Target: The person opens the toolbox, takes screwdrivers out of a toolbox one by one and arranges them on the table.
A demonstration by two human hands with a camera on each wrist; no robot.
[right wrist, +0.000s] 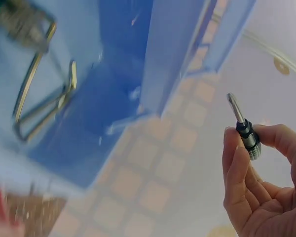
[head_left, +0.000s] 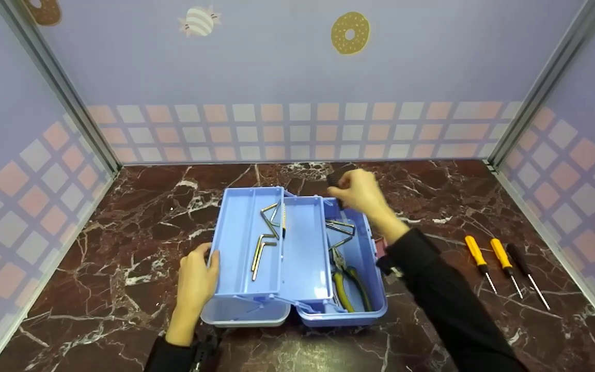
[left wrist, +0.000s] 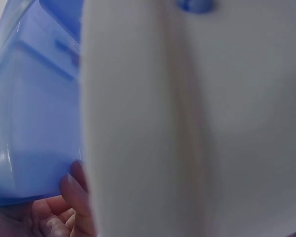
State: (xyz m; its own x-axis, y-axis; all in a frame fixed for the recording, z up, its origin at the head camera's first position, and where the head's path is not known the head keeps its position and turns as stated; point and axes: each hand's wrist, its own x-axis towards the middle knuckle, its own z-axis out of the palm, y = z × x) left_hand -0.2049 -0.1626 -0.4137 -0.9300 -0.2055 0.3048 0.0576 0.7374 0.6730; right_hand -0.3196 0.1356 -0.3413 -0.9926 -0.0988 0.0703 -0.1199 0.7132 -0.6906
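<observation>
My right hand (head_left: 362, 194) pinches a short, stubby screwdriver (right wrist: 249, 136) with a dark handle between thumb and fingers, its metal tip pointing up in the right wrist view. The hand is above the far right end of an open blue toolbox (head_left: 375, 305). My left hand (head_left: 198, 276) grips the left edge of the toolbox's raised upper tray (head_left: 235, 258). Several hex keys (head_left: 257, 256) lie in that tray. More bent hex keys (head_left: 340, 227) and green-handled pliers (head_left: 346, 289) lie in the right-hand deep compartment.
Two yellow-handled screwdrivers (head_left: 475, 250) and a black-handled screwdriver (head_left: 519, 260) lie on the dark marbled table (head_left: 122, 310) at the right. Patterned panels (head_left: 277, 67) wall in the back and both sides. The lower middle tray (head_left: 305, 248) stands beside the upper one.
</observation>
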